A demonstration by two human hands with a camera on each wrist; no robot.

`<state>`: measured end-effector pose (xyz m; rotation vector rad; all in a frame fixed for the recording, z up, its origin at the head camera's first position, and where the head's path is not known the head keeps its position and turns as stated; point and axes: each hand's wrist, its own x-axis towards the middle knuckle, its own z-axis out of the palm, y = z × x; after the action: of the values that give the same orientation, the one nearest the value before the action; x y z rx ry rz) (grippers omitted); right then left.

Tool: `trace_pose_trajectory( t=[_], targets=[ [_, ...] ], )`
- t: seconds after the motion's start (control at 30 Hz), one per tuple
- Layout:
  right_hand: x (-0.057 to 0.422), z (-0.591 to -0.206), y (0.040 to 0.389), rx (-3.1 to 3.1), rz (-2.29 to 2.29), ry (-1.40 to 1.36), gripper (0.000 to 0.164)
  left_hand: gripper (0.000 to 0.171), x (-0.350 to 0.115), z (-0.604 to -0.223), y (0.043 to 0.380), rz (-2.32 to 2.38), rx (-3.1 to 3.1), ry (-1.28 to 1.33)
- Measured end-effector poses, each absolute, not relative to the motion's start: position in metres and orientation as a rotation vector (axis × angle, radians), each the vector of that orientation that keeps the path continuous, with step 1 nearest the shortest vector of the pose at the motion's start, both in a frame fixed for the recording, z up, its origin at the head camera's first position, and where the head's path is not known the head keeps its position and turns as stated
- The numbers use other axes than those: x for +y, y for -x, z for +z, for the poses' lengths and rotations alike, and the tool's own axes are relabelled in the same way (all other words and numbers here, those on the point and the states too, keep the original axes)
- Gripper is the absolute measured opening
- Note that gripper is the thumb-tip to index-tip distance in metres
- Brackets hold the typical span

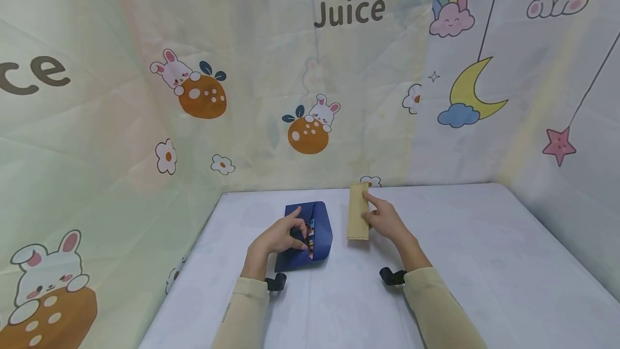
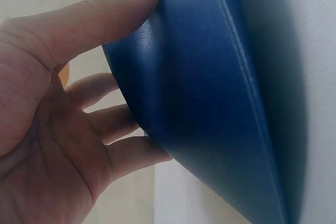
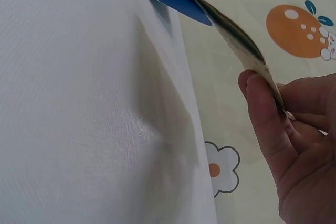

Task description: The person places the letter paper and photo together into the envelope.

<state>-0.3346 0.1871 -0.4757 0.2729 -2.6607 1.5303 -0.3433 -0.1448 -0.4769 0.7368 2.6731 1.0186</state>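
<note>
My left hand [image 1: 280,235] pinches a dark blue envelope [image 1: 322,233] by its left side. The left wrist view shows the thumb on the near face of the envelope [image 2: 199,77] and other fingers at its far side. Brightly patterned contents [image 1: 311,230] show in the envelope's opening. To the right, my right hand [image 1: 387,222] holds a narrow beige paper packet [image 1: 357,213] by its right edge, between thumb and fingers. In the right wrist view the packet [image 3: 236,38] is edge-on, with a dark slit along it. What the packet holds is hidden.
A white-covered table [image 1: 484,263] lies under both hands. Behind it and at the sides hang printed cloth walls [image 1: 261,69] with rabbits, flowers and a moon. Each wrist carries a small black camera mount, one by the right sleeve [image 1: 391,276].
</note>
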Motion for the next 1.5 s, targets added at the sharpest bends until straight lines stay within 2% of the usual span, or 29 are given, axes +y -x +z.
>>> trace_pose_trajectory(
  t=[0.3,0.77,1.5],
  targets=[
    [0.186,-0.477,0.335,-2.657,1.619,-0.265,0.076,0.031,-0.145,-0.476,0.343,1.021,2.665,-0.713],
    [0.183,-0.476,0.336,-2.721,1.548,-0.219,0.07,0.031,-0.145,-0.475,0.342,1.029,2.667,-0.707],
    [0.175,-0.472,0.333,-2.682,1.632,-0.271,0.086,0.032,-0.146,-0.477,0.344,1.041,2.652,-0.719]
  ],
)
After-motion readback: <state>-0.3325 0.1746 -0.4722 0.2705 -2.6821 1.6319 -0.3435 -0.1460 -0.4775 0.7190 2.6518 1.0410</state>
